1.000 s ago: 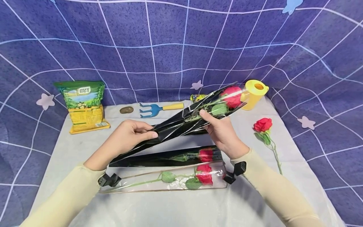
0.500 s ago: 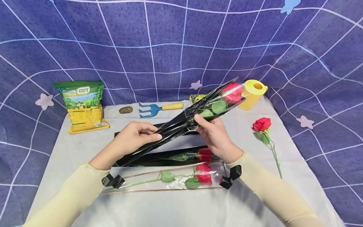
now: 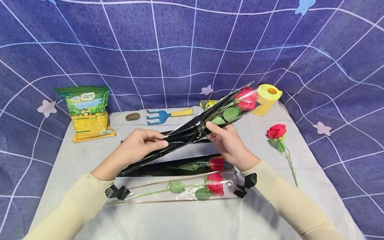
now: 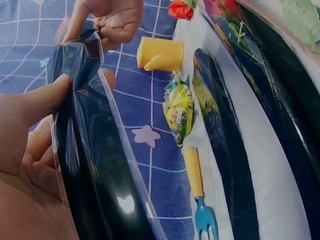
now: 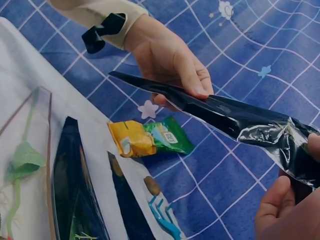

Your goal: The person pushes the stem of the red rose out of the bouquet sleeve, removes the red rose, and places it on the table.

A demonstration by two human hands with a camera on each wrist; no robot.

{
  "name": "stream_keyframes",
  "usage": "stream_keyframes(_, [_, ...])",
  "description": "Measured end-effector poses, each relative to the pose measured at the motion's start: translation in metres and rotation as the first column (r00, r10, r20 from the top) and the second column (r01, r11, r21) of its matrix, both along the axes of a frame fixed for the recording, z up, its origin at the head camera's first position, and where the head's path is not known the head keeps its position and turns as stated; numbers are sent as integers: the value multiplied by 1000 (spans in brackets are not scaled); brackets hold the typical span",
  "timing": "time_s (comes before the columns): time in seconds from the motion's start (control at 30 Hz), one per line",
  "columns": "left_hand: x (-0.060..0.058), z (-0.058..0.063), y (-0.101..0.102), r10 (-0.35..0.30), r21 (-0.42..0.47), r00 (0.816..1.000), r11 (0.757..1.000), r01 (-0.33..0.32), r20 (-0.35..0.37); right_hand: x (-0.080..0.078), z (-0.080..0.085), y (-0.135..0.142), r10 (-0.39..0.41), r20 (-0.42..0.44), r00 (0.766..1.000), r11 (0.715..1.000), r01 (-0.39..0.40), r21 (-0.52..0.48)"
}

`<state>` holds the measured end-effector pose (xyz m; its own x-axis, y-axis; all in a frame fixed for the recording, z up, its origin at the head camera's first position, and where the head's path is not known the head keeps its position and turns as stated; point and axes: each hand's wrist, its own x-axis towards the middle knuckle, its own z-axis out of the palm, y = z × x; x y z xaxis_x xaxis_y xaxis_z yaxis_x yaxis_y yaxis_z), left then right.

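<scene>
A red rose in a black and clear sleeve is held tilted above the table, bloom up to the right. My left hand pinches the narrow lower part between thumb and fingers. My right hand grips it below the bloom, where the film is creased; the left wrist view also shows this gathered black film. Underneath lie a second rose in a black sleeve and a rose in a clear sleeve. Another black sleeve lies farther back, partly hidden in the head view.
Along the back stand a green and yellow bag and a yellow watering can. Between them lie a brown stone, a blue hand rake and a small yellow packet. An unwrapped rose lies at right.
My right hand has shifted slightly left along the sleeve, and the film is gathered tighter by its thumb. The bloom end tips slightly higher. Over the last half second little differs.
</scene>
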<state>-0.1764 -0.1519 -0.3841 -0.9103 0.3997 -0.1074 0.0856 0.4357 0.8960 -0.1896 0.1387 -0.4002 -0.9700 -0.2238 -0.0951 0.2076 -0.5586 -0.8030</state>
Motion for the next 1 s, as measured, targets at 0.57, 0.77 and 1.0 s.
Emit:
stream_keyframes(0.57, [1,1,18,-42,-111,990,993,26,-136,-5,4,-20,-129,-20,991,982,125,-145])
stream_keyframes(0.77, [3,6,17,-33,-162,977,987,-1,-209,-6,2,-19,-133,14,991,986,133,-99])
stream_keyframes(1.0, [1,8,14,0,-84,988,996,-13,-155,-4,0,-19,-190,-19,982,977,187,-101])
